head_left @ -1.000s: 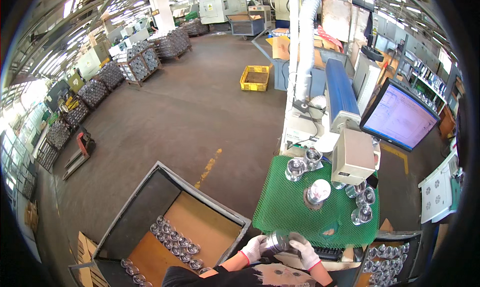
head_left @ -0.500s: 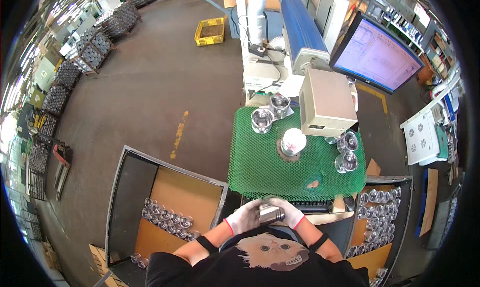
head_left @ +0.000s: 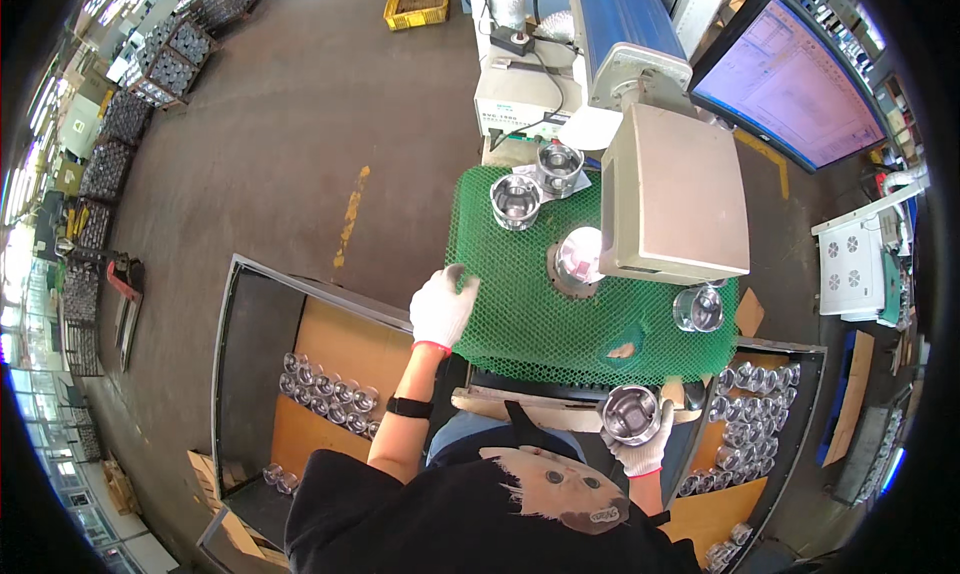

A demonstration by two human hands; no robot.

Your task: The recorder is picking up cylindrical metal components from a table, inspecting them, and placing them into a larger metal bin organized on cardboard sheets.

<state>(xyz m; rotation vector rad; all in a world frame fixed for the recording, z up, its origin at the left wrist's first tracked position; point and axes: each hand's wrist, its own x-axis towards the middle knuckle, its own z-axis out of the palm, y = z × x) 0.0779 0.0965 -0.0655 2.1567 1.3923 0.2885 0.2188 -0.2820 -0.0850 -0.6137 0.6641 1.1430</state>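
My right hand (head_left: 648, 451), in a white work glove, grips a silver metal piston (head_left: 630, 417) with its hollow side up, close to the mat's front right edge. My left hand (head_left: 442, 309), gloved too, holds nothing; its thumb and fingers are apart over the left edge of the green mesh mat (head_left: 500, 319). On the mat's far left stand two pistons, one nearer (head_left: 515, 203) and one behind it (head_left: 559, 170). Another piston (head_left: 580, 256) sits on a round base beside the machine head, its top brightly lit. A further piston (head_left: 698, 309) stands at the mat's right.
The beige machine head (head_left: 680, 189) overhangs the mat, with a blue housing (head_left: 630, 19) behind it. A monitor (head_left: 790, 79) stands at the far right. Bins with several pistons flank me, a left bin (head_left: 232, 374) and a right bin (head_left: 800, 424). A yellow crate (head_left: 417, 19) lies on the floor.
Both hands held a piston together before my chest. My left hand has let go and moved left and forward; my right has carried the piston rightward. The view has shifted too.
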